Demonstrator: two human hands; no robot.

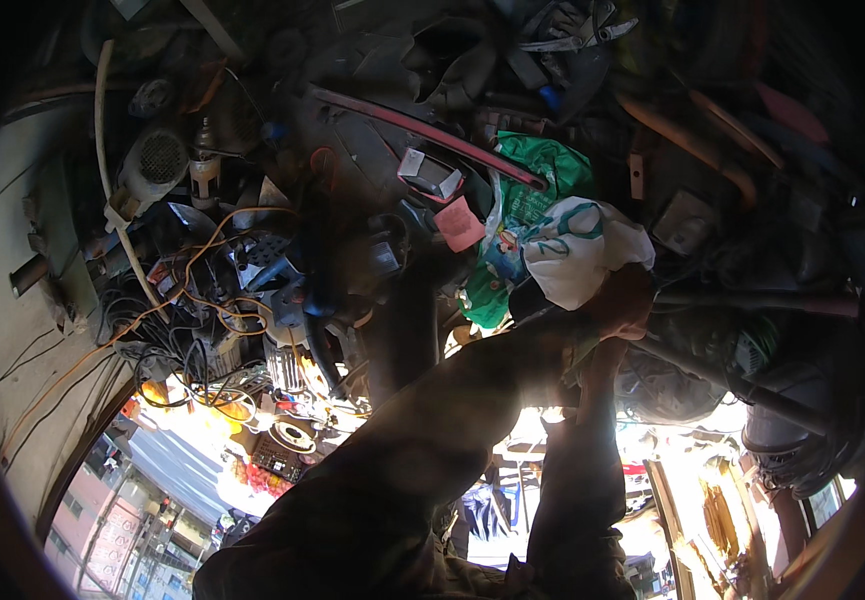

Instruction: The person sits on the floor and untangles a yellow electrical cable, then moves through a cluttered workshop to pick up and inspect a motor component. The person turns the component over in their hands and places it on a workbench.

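Observation:
A crumpled white plastic bag (578,244) with green print is bunched up in front of me. My left hand (620,292) grips its gathered lower right end, deep in shadow. Close against it, at the same end of the bag, is my right hand (623,328); the two overlap, and its fingers are mostly hidden. Behind the white bag lies a green printed plastic bag (533,199). A long red bar (432,135) slants across the top of the green bag. Left of the bags are a pink square pad (459,224) and a small open box (430,176).
Tangled black cables (151,322) and an orange cord (203,255) run through tools on the left. A power tool (151,161) stands near a pale curved stick (102,127). Metal pliers-like tools (578,34) lie at the far side. Dark bars (732,382) cross on the right.

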